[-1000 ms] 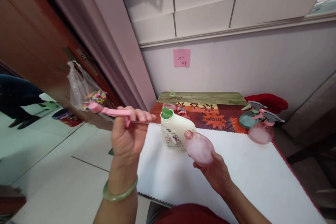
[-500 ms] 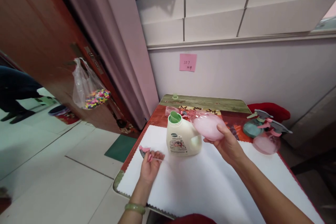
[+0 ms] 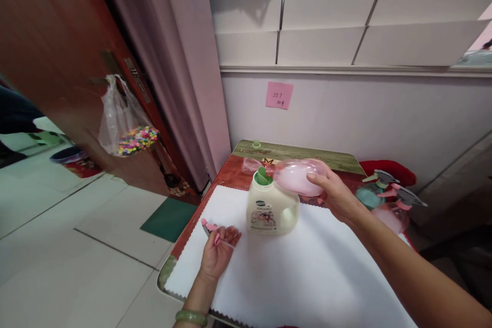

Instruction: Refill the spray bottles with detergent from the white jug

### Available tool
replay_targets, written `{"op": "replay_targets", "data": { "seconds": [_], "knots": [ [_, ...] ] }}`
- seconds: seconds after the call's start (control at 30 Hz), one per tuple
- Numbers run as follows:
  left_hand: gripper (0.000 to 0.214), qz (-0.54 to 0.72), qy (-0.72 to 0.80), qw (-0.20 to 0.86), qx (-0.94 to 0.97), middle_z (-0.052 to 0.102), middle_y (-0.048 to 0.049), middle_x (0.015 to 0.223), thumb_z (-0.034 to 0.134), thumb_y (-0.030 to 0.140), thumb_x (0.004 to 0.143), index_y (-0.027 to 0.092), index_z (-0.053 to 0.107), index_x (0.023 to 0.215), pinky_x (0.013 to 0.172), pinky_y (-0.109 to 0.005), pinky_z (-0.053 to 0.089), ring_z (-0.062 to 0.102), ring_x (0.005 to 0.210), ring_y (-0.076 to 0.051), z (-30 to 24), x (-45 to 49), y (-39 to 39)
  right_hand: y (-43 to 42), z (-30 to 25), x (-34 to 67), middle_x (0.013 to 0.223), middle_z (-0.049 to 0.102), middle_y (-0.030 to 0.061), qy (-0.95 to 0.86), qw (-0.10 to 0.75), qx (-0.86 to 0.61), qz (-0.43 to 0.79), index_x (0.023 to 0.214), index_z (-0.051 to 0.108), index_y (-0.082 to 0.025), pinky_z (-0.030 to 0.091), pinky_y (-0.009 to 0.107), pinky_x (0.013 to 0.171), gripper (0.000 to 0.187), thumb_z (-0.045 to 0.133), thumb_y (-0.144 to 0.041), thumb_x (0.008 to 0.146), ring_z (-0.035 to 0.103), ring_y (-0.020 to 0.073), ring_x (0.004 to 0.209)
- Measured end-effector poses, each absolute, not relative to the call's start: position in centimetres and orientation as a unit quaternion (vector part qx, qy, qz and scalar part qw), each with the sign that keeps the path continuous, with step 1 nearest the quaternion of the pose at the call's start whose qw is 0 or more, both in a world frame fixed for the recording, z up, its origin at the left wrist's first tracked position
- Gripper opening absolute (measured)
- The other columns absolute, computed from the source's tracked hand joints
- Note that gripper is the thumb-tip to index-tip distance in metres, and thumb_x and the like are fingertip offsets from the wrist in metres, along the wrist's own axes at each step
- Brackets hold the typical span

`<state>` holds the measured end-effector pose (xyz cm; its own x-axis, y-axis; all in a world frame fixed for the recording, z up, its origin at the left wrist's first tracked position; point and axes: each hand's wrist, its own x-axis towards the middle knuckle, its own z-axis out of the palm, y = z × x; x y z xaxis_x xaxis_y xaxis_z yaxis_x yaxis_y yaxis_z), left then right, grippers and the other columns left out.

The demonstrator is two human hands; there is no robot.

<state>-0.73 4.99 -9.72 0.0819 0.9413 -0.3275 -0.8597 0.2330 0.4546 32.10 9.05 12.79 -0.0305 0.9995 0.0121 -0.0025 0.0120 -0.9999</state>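
Observation:
My right hand [image 3: 334, 189] grips a clear pink spray bottle [image 3: 295, 177] without its top, tipped on its side. The bottle's neck points left, at the green-rimmed mouth of a cream detergent jug [image 3: 273, 209]. Whether any liquid runs out cannot be made out. The jug stands upright on the white mat, and my right hand is to the right of its mouth. Left of the jug, my left hand [image 3: 220, 253] is closed around a pink and grey spray trigger head [image 3: 211, 230], its thin tube sticking out toward the right.
A teal spray bottle [image 3: 371, 196] and a pink spray bottle [image 3: 390, 215] stand at the table's right edge. Behind the jug lies a clear pink container [image 3: 250, 165]; a small green cap [image 3: 256, 144] sits at the back. The white mat [image 3: 307, 271] covers the table's front.
My right hand has tilted the pink bottle nearer level and brought its neck over to the jug's mouth. My left hand still holds the trigger head. The camera view has shifted slightly.

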Motion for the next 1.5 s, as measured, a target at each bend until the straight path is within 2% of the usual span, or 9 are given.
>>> {"op": "replay_targets", "data": {
  "seconds": [0.13, 0.33, 0.57, 0.87, 1.1, 1.5],
  "knots": [
    [0.038, 0.612, 0.279, 0.736, 0.076, 0.072, -0.0108, 0.086, 0.081, 0.035, 0.077, 0.019, 0.052, 0.058, 0.096, -0.045, 0.056, 0.072, 0.089, -0.025, -10.0, -0.9, 5.0, 9.5, 13.2, 32.3, 0.116, 0.071, 0.0062, -0.510, 0.480, -0.509, 0.500, 0.128, 0.059, -0.034, 0.062, 0.038, 0.069, 0.063, 0.077, -0.058, 0.074, 0.072, 0.0251, 0.089],
    [0.039, 0.610, 0.278, 0.738, 0.077, 0.072, -0.0112, 0.086, 0.083, 0.036, 0.074, 0.019, 0.051, 0.059, 0.097, -0.045, 0.055, 0.071, 0.089, -0.025, -10.2, -0.9, 5.1, 9.7, 14.4, 32.8, 0.118, 0.071, 0.0082, -0.566, 0.451, -0.529, 0.443, 0.132, 0.056, -0.030, 0.060, 0.041, 0.080, 0.068, 0.078, -0.056, 0.074, 0.071, 0.0279, 0.097],
    [0.040, 0.607, 0.283, 0.739, 0.076, 0.071, -0.0120, 0.087, 0.082, 0.036, 0.075, 0.019, 0.049, 0.059, 0.099, -0.046, 0.054, 0.071, 0.090, -0.025, -10.3, -1.0, 5.2, 9.3, 16.6, 32.5, 0.126, 0.068, 0.0098, -0.609, 0.410, -0.558, 0.387, 0.128, 0.058, -0.028, 0.058, 0.041, 0.086, 0.061, 0.076, -0.056, 0.077, 0.067, 0.0322, 0.113],
    [0.037, 0.608, 0.288, 0.736, 0.075, 0.072, -0.0103, 0.087, 0.079, 0.035, 0.078, 0.020, 0.050, 0.060, 0.097, -0.045, 0.055, 0.072, 0.089, -0.025, -10.3, -0.9, 5.2, 9.3, 18.1, 32.1, 0.116, 0.072, 0.0073, -0.642, 0.388, -0.573, 0.330, 0.124, 0.062, -0.027, 0.057, 0.041, 0.081, 0.058, 0.075, -0.056, 0.076, 0.068, 0.0300, 0.102],
    [0.038, 0.606, 0.290, 0.737, 0.074, 0.072, -0.0110, 0.088, 0.079, 0.035, 0.078, 0.020, 0.049, 0.060, 0.097, -0.045, 0.056, 0.072, 0.089, -0.025, -10.1, -1.0, 5.1, 9.2, 19.0, 32.0, 0.114, 0.073, 0.0075, -0.669, 0.356, -0.593, 0.273, 0.127, 0.062, -0.030, 0.056, 0.045, 0.085, 0.059, 0.073, -0.058, 0.078, 0.069, 0.0305, 0.100],
    [0.037, 0.606, 0.292, 0.737, 0.070, 0.072, -0.0107, 0.088, 0.080, 0.035, 0.076, 0.019, 0.051, 0.060, 0.098, -0.045, 0.055, 0.072, 0.090, -0.025, -10.3, -1.0, 5.2, 9.6, 20.3, 31.5, 0.113, 0.073, 0.0062, -0.696, 0.316, -0.609, 0.212, 0.133, 0.060, -0.034, 0.056, 0.039, 0.072, 0.064, 0.076, -0.057, 0.076, 0.070, 0.0283, 0.089]
  ]
}}
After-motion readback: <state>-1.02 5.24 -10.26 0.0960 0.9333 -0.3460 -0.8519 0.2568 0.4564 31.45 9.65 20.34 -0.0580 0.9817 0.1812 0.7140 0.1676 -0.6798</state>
